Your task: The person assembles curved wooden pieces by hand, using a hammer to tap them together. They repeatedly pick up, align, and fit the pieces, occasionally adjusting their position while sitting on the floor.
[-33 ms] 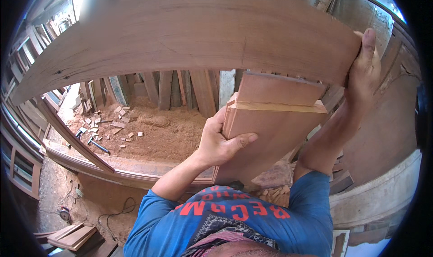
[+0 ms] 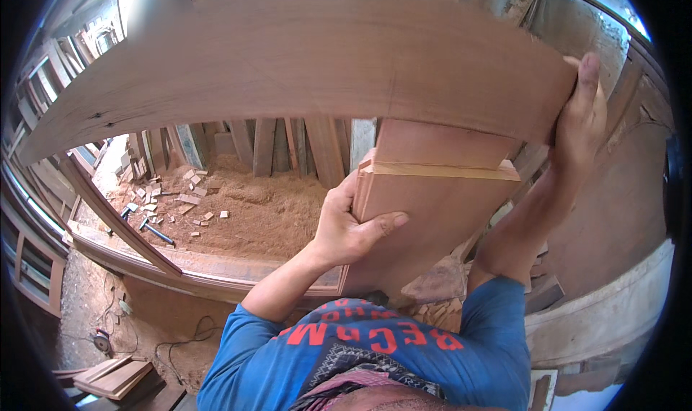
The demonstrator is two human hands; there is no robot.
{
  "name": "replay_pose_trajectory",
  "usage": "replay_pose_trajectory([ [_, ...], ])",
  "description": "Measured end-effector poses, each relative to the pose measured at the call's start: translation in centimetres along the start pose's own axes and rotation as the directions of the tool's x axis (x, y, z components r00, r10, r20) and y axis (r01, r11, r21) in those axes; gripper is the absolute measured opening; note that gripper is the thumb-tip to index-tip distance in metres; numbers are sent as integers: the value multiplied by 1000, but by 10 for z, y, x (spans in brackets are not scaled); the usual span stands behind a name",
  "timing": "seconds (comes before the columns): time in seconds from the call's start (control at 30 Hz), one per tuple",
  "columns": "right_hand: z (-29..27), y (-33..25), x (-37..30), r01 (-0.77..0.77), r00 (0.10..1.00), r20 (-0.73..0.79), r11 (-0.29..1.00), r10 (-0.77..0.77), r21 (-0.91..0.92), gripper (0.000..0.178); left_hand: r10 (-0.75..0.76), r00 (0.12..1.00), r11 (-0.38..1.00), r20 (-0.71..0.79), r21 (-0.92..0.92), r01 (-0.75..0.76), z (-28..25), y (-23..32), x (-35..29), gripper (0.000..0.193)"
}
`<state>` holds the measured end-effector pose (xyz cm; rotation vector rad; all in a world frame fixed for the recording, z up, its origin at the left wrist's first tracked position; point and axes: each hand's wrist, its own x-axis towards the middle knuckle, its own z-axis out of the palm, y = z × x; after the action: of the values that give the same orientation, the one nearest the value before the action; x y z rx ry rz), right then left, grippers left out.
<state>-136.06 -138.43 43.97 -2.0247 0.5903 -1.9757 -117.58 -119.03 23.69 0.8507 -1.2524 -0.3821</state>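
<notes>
A long, wide reddish-brown board [image 2: 310,58] spans the upper view from left to right. My right hand [image 2: 582,112] is closed on its right end, thumb pointing up and the other fingers partly hidden behind. Below it stands an upright board [image 2: 440,216] whose top narrows to a broad, thinner tongue [image 2: 440,144]. The tongue's upper edge is hidden at the wide board's lower edge; I cannot tell how deep it sits. My left hand [image 2: 353,227] clasps the upright board's left edge near the shoulder, thumb flat on the face.
A wooden frame [image 2: 238,281] joins at the lower left. Beyond it lie sawdust [image 2: 252,202], small wood offcuts [image 2: 191,191] and a hammer [image 2: 158,234]. Planks [image 2: 324,148] lean at the back. A cable [image 2: 176,353] and stacked boards [image 2: 115,378] are at lower left.
The wide board's right part has come down slightly toward the tongue, covering the tongue's top edge, which showed before. Both hands keep their holds.
</notes>
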Motion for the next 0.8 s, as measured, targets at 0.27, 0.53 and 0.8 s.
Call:
replay_pose_trajectory([
  [0.27,4,-8,-13,-82,996,22,994,81,66,65,-60,998,994,-34,-97,57,-5,-1,-1,77],
  [0.53,-2,-7,-20,-65,998,2,993,65,101,62,-11,1000,1000,1,10,11,-8,-1,-7,64],
  [0.8,0,-7,-18,-35,999,7,996,34,85,60,-131,991,983,-27,-137,126,-7,-5,-7,63],
])
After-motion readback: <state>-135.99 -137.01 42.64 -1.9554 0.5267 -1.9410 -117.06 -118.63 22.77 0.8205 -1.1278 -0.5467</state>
